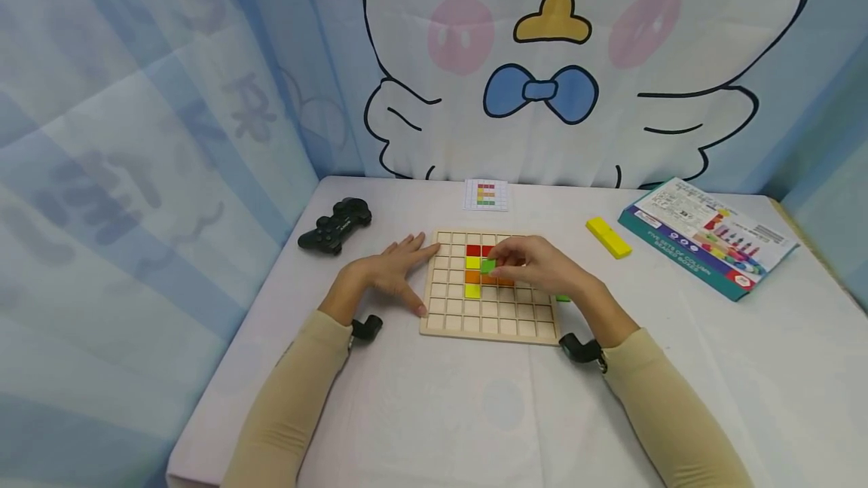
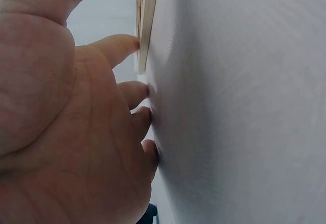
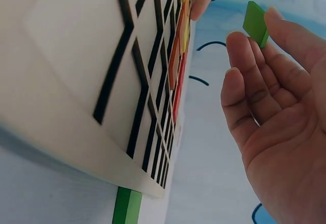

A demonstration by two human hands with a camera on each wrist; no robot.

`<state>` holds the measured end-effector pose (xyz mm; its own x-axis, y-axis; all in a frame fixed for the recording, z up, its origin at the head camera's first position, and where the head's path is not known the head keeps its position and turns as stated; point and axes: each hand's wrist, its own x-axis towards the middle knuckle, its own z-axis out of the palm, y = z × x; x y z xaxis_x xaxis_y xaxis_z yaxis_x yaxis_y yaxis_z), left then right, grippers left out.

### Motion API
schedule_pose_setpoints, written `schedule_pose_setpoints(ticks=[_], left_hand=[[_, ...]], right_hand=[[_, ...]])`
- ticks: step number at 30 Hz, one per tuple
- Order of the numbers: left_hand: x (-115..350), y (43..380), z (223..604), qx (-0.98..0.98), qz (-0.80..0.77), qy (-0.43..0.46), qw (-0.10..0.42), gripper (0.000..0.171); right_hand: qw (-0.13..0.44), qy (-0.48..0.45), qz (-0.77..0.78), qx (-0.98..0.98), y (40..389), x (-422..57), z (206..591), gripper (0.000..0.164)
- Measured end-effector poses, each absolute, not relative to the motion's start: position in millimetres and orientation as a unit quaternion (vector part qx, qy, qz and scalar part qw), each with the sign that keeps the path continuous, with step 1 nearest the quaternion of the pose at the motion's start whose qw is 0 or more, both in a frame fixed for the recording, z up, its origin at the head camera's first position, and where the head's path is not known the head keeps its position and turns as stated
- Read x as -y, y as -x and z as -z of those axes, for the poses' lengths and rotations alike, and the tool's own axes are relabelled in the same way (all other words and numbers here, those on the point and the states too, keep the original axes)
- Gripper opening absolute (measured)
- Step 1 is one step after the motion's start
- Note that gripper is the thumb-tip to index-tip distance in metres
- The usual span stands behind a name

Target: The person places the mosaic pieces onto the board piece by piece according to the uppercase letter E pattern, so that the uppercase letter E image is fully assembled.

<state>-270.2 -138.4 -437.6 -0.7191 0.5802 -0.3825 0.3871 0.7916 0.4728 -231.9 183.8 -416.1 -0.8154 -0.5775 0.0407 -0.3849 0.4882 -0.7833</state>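
A wooden grid board [image 1: 447, 326] lies on the white table, holding red tiles [image 1: 473, 251], yellow tiles [image 1: 472, 291] and orange tiles [image 1: 472, 276]. Above it my right hand [image 1: 536, 262] pinches a green square tile [image 3: 255, 24] between thumb and fingers, held clear of the board in the right wrist view. My left hand [image 1: 386, 269] is spread at the board's left side. Its index finger and thumb touch the board's edge, and the other fingertips rest on the cloth in the left wrist view. Another green piece [image 3: 127, 206] lies by the board's right edge.
A small pattern card [image 1: 486, 195] lies behind the board. To the left is a black game controller [image 1: 335, 225]. On the right are a yellow block [image 1: 609, 237] and a teal-edged game box [image 1: 708, 238]. A printed curtain hangs behind the table.
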Motion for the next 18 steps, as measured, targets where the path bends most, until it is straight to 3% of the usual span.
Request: schedule_pose_setpoints(ticks=[18], left_hand=[[138.2, 270.3, 436.1, -0.907, -0.184, -0.269, 0.266, 0.134]], right_hand=[[0.151, 0.328, 0.378, -0.853, 220.4, -166.0, 424.7, 0.022]])
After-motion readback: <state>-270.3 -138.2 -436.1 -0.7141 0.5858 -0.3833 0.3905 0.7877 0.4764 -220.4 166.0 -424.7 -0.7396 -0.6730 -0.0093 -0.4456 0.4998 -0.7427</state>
